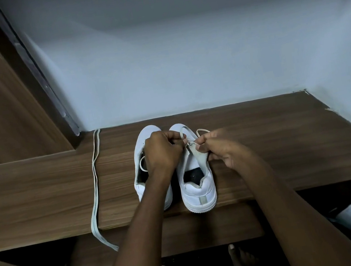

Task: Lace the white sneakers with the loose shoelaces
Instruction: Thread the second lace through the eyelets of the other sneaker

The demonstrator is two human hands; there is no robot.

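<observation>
Lacing just begun on the right-hand sneaker

The right sneaker (196, 185), beside its unlaced mate (148, 156) on the wooden shelf (267, 152), gets its lace (202, 131) threaded near the toe: left hand (161, 151) and right hand (221, 148) each pinch it. The second shoelace (95, 182) lies unused, leftward.

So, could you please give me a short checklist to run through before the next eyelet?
1. Left hand grips the lace: ok.
2. Right hand pinches the lace end: ok.
3. Right sneaker stands flat on the shelf: ok.
4. Next eyelet in view: cannot tell, fingers hide it.
5. Spare lace lies wholly on the shelf: not ok, it hangs over the front edge.
</observation>
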